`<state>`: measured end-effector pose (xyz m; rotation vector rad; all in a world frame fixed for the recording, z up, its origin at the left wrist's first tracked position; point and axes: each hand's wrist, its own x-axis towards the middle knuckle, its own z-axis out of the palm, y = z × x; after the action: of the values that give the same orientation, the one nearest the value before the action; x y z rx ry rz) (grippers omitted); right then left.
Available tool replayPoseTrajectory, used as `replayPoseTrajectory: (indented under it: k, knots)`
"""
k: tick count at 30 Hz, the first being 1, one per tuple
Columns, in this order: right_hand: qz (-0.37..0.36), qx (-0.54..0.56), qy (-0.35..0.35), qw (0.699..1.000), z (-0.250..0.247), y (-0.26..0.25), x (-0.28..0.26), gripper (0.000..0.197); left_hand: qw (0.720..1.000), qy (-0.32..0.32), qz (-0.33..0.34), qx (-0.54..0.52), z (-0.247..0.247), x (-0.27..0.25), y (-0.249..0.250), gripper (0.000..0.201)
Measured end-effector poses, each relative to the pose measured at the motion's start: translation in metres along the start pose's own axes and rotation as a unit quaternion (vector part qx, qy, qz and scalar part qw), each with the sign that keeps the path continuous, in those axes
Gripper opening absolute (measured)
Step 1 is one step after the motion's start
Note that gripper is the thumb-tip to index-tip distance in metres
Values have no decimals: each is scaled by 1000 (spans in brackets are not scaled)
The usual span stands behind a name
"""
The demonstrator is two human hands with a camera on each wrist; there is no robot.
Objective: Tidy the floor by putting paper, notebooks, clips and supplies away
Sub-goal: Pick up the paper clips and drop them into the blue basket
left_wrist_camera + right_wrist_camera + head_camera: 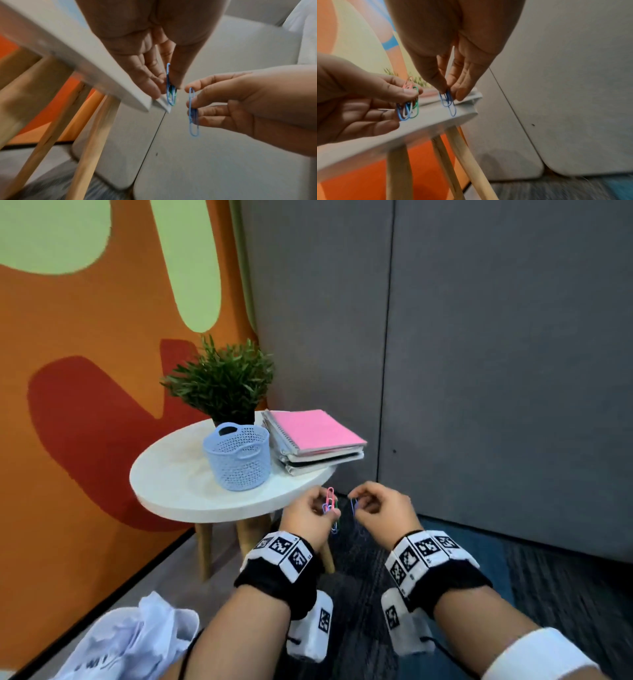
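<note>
My left hand [323, 510] pinches a bunch of coloured paper clips [330, 505], pink, blue, green and white; the same bunch of clips [408, 108] shows in the right wrist view. My right hand [359, 505] pinches blue paper clips [354, 505] between thumb and fingertips, and these blue clips [448, 102] hang down a short way from the bunch. Both hands hover just in front of the edge of the round white table [171, 474]. On it stand a pale blue mesh basket [238, 457] and a stack of notebooks [313, 440] with a pink one on top.
A potted green plant [222, 381] stands behind the basket. The table has wooden legs [203, 549]. A grey partition wall [479, 371] rises to the right, an orange patterned wall [68, 405] to the left. A white plastic bag [137, 638] lies on the carpet at lower left.
</note>
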<state>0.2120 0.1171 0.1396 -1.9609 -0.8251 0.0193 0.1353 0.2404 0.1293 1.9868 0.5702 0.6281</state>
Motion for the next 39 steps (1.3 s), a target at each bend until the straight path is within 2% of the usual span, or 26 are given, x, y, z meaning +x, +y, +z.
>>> replayPoseTrajectory:
  k: [7,11,15,18,23,26,30,34,39]
  knots:
    - [-74,62,58,994,8,-88,62,31,988,124,79,-35,-91,46,56,22]
    - [-96,77,63,990,29,-126,82,17,978,180,97,29,-134,60,59,11]
    - [-106,93,68,988,55,-150,95,13,972,212,88,60,-157,71,49,10]
    - [-104,76,61,990,69,-160,100,13,973,203,73,83,-163,77,41,10]
    - [-91,-1,9,996,85,-163,101,12,970,176,26,168,-167,79,29,19]
    - [-80,-22,-3,997,86,-163,99,15,965,167,16,204,-166,78,25,17]
    - [-72,-38,-22,996,81,-167,95,23,967,171,4,188,-165,80,23,20]
    - [-74,-41,-28,996,77,-168,91,24,968,179,1,176,-166,80,25,33]
    - [-82,-42,-28,995,72,-167,85,21,960,191,13,205,-164,74,31,24]
